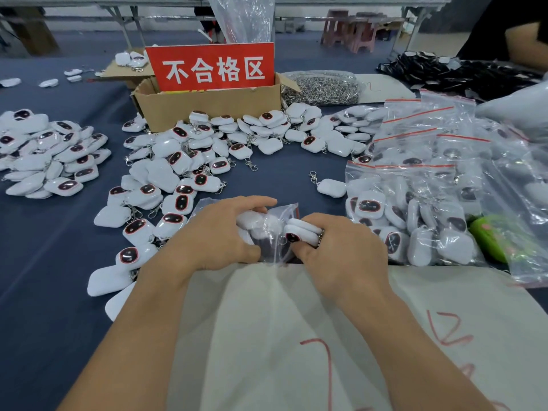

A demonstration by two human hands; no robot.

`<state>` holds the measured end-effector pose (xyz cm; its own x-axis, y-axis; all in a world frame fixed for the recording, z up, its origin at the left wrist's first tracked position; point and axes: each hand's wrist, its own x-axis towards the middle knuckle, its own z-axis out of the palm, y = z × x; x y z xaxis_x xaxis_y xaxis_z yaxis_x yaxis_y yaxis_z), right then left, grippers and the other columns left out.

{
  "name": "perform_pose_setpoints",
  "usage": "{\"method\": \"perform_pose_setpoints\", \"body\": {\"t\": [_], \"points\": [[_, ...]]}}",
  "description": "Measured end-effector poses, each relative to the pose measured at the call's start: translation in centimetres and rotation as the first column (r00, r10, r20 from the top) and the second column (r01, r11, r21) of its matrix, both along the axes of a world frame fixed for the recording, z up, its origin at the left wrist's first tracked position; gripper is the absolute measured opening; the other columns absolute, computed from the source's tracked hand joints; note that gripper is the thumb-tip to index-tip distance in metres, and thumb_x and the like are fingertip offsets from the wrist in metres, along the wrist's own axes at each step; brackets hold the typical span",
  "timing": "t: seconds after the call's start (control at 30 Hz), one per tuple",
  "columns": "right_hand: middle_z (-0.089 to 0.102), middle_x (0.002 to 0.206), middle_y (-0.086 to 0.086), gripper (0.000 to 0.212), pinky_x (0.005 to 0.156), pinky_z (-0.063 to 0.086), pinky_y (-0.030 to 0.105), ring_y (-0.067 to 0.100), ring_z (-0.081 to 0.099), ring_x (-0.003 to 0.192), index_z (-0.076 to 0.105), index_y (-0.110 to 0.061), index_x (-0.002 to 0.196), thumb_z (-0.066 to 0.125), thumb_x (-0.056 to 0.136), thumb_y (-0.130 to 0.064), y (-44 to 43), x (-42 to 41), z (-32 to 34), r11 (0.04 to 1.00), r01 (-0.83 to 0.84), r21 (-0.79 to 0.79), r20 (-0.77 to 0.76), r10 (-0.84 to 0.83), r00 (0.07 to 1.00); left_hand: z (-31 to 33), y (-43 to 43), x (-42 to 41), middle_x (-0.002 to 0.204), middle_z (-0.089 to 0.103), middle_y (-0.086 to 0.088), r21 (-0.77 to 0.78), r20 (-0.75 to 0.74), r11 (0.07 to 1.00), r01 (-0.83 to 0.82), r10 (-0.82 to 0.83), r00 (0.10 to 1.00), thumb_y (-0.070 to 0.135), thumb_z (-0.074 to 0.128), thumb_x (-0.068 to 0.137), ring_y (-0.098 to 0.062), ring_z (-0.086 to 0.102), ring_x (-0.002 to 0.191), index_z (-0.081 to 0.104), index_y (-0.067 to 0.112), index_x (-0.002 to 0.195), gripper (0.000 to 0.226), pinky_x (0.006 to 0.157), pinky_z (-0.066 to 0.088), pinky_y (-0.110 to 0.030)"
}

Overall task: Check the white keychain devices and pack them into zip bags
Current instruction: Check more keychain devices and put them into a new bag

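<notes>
Stuffing a bag is my read on this one. The left hand (pixel 216 235) has its fingers curled around the zip bag (pixel 277 247) and holds it just off the table, with some white devices bulging inside. I'd guess that keeps the mouth pointed at the other hand. The right hand (pixel 347 256) grips a small stack of white keychain devices (pixel 301 231), fingers wrapped over and thumb tucked under, right at the bag's opening. Can't tell how wide the mouth gapes; the plastic is crumpled there.

Both wrists rest on a white sheet (pixel 281 321) covering the near edge, so there's nothing to snag pulling back. Just beyond the knuckles is a bare patch of blue tablecloth (pixel 281 176), with one lone device (pixel 330 187) on its right side. That's the only real elbow room.

The loose pile (pixel 178 161) curls round the left and back, close to the left hand. The filled bags (pixel 415 209) sit just beside the right one, handy for dropping this bag over there. The cardboard box (pixel 207 105) with the red sign (pixel 210 66) stands behind the pile, a reach away.
</notes>
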<state>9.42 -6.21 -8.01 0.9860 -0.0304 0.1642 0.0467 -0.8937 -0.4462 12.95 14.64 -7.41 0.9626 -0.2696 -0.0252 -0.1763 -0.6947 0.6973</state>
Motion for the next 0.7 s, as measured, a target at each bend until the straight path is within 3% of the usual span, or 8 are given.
{"method": "perform_pose_setpoints", "body": {"t": [0.17,0.3,0.4,0.47,0.63,0.7], "points": [[0.068,0.082,-0.011,0.013,0.067,0.036,0.035,0.02,0.056,0.083,0.066,-0.041,0.099,0.063,0.09,-0.05,-0.2,-0.1,0.0,0.998,0.022,0.051,0.012,-0.022,1.0,0.5,1.5,0.1,0.121,0.064,0.031,-0.105,-0.035,0.993,-0.048,0.044,0.998,0.03,0.085,0.056,0.005,0.065,0.099,0.062,0.06,0.124,0.078,0.077,0.053,-0.016],[0.066,0.082,-0.011,0.015,0.067,0.033,0.035,0.021,0.048,0.079,0.065,-0.039,0.102,0.061,0.093,-0.05,-0.3,0.0,0.1,0.994,0.042,0.097,0.013,-0.043,0.999,0.8,2.6,0.5,0.114,0.07,0.028,-0.249,-0.022,0.956,-0.155,0.154,0.988,0.023,0.089,0.074,0.005,0.066,0.099,0.07,0.056,0.116,0.057,0.082,0.053,-0.022],[0.067,0.082,-0.01,0.015,0.068,0.037,0.035,0.021,0.051,0.08,0.066,-0.038,0.103,0.06,0.094,-0.049,-0.3,0.2,0.1,0.985,0.061,0.159,-0.002,-0.061,0.998,0.7,1.8,0.3,0.115,0.069,0.028,-0.18,-0.006,0.977,-0.113,0.114,0.994,0.027,0.086,0.069,0.005,0.064,0.105,0.067,0.056,0.121,0.062,0.087,0.051,-0.021],[0.066,0.081,-0.01,0.013,0.067,0.038,0.035,0.022,0.052,0.08,0.067,-0.038,0.101,0.062,0.093,-0.047,-0.4,0.2,0.1,0.988,0.056,0.146,-0.005,-0.056,0.998,0.4,1.3,0.2,0.116,0.068,0.027,-0.129,0.013,0.988,-0.084,0.086,0.996,0.018,0.083,0.072,0.002,0.065,0.102,0.066,0.055,0.124,0.066,0.087,0.049,-0.021],[0.068,0.083,-0.01,0.014,0.067,0.039,0.034,0.023,0.054,0.08,0.068,-0.039,0.103,0.064,0.091,-0.044,-0.5,0.1,0.2,0.992,0.042,0.118,0.003,-0.043,0.999,0.8,2.7,0.3,0.117,0.067,0.029,-0.151,0.0,0.985,-0.085,0.086,0.996,0.02,0.082,0.064,0.008,0.064,0.096,0.063,0.057,0.127,0.075,0.077,0.045,-0.008],[0.07,0.085,-0.009,0.015,0.068,0.041,0.034,0.024,0.057,0.082,0.068,-0.039,0.104,0.064,0.09,-0.043,-0.5,0.1,0.2,0.993,0.038,0.111,0.005,-0.039,0.999,0.8,2.9,0.4,0.115,0.07,0.025,-0.235,0.006,0.966,-0.111,0.116,0.993,0.008,0.087,0.072,0.006,0.065,0.096,0.066,0.054,0.126,0.074,0.078,0.048,-0.014]]}}
